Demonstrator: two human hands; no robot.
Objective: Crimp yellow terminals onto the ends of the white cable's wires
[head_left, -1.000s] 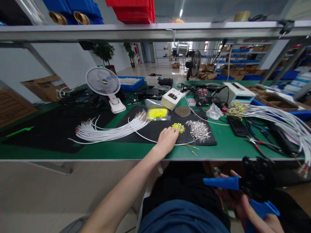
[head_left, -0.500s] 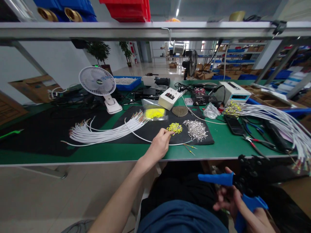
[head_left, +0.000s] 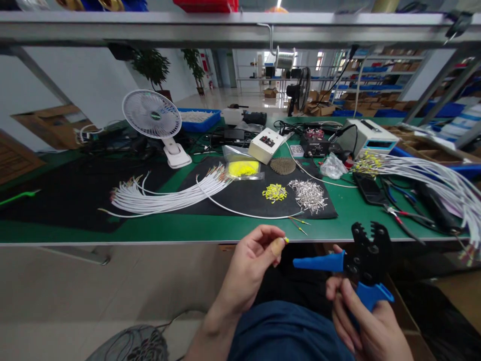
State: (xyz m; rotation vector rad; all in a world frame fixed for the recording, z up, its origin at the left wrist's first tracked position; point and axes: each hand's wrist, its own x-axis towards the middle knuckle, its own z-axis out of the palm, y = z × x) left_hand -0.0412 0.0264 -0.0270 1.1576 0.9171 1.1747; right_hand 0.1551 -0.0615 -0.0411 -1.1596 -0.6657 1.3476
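My left hand (head_left: 255, 263) pinches a small yellow ferrule (head_left: 286, 240) between thumb and fingertips, just off the bench's front edge. Blue-handled crimping pliers (head_left: 366, 265) are in my right hand (head_left: 361, 313), their black notched jaws apart and pointing up. On the black mat lie a pile of yellow ferrules (head_left: 274, 192) and a pile of bare silvery terminals (head_left: 308, 195). One white cable (head_left: 240, 213) runs along the front of the mat; yellow ferrules sit on some of its thin wire ends (head_left: 299, 225).
A bundle of white cables (head_left: 169, 195) lies left, beside a yellow-filled plastic bag (head_left: 243, 168). Behind stand a white fan (head_left: 152, 114) and a switch box (head_left: 266, 145). More cables (head_left: 424, 175), cutters (head_left: 404, 220) and a phone (head_left: 370, 189) lie right. A shelf (head_left: 210, 31) spans above.
My left hand has drawn back from the yellow pile toward my body with a ferrule. My right hand has raised the crimping pliers and turned them upright. The camera has tilted down slightly.
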